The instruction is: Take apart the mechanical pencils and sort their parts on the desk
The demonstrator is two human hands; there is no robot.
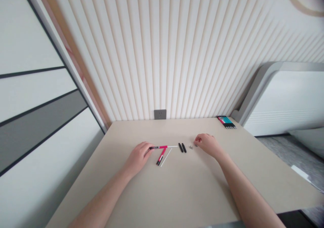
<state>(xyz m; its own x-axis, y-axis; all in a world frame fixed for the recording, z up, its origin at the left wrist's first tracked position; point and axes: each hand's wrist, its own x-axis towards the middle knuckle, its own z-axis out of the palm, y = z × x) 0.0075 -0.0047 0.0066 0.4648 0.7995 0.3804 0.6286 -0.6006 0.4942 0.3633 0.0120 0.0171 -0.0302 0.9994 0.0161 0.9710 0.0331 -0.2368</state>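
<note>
My left hand [138,156] pinches the black end of a pink-and-black pen barrel [159,147], held roughly level. A thin white refill [172,146] sticks out of its pink end toward the right. Just below lie a second pink-and-black barrel [161,156] and a loose white refill [166,157], both slanted. Two black pen grips [182,147] rest side by side between my hands. Beside them are small metallic pen tips [191,147]. My right hand [208,144] is close to the tips with its fingers curled together; a small dark bit shows under the fingertips, too small to name.
A row of several pens [226,121], pink and teal with black ends, lies at the table's back right corner. The beige table [162,194] meets a ribbed wall with a dark socket [160,114]. A white cabinet [50,160] borders the left; a bed headboard [286,100] stands right.
</note>
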